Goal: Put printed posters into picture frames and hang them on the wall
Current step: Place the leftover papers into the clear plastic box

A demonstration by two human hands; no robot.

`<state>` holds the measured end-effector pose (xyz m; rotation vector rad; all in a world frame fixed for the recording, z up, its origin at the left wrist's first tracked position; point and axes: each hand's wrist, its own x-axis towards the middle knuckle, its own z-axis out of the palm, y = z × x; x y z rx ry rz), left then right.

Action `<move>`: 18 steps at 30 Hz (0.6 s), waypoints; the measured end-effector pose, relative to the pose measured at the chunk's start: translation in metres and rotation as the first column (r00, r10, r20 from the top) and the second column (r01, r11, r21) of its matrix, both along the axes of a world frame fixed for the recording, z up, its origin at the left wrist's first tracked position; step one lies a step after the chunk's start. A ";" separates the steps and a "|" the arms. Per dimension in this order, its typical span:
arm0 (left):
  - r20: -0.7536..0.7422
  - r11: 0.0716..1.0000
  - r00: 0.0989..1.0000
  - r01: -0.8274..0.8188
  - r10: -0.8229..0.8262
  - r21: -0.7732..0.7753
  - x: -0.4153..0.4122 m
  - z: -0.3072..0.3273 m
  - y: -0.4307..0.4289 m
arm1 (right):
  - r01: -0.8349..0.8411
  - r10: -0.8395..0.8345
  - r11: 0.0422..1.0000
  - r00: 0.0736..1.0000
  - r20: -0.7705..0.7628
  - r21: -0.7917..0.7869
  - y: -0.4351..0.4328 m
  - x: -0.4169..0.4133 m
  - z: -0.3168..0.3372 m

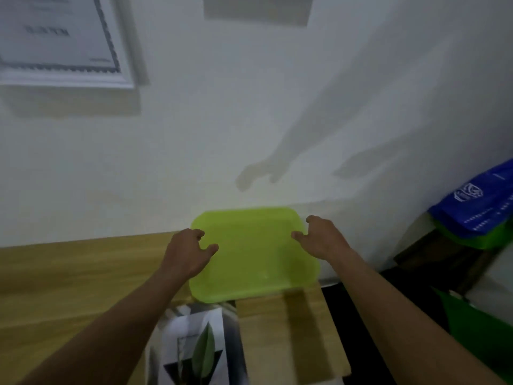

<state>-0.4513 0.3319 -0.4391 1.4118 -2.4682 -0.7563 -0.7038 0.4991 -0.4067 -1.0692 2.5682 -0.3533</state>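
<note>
The left hand (pixel 188 251) and right hand (pixel 322 240) grip a rounded tray (pixel 255 262) (green plastic).

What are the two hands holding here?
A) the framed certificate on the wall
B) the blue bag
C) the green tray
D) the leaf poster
C: the left hand and right hand grip opposite sides of the green tray; the leaf poster lies untouched nearer the person.

No legible text anywhere.

Head view, downward (toward wall)
</note>
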 end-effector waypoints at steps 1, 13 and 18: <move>0.030 1.000 1.000 -0.008 0.008 -0.003 -0.002 -0.012 0.001 | 0.001 -0.002 1.000 1.000 0.009 0.016 0.001 -0.004 -0.013; 0.196 0.966 0.971 -0.175 0.137 0.191 0.002 -0.082 0.003 | 0.098 -0.112 0.993 0.961 0.251 0.070 0.020 -0.026 -0.098; 0.272 0.948 0.938 -0.268 0.215 0.172 0.005 -0.086 -0.003 | 0.176 -0.164 0.984 0.918 0.362 0.002 0.022 -0.020 -0.108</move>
